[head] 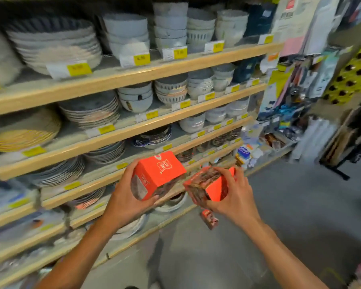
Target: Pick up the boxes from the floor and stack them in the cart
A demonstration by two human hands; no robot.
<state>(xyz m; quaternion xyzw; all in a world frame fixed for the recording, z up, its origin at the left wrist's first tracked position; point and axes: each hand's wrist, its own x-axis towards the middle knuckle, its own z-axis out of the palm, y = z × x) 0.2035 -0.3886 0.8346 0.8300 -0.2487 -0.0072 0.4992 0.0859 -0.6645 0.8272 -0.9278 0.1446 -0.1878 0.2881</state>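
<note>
My left hand grips an orange-red box from below and behind, holding it tilted in front of the lower shelves. Beside it, my right hand grips a second orange-red box with a dark picture on its face. The two boxes are held close together, a small gap between them. A third small red box lies on the grey floor below my right hand. No cart is in view.
Wooden shelves stacked with plates and bowls fill the left and centre. At the right stands a display of hanging packaged goods and a dark stand. The view is motion-blurred.
</note>
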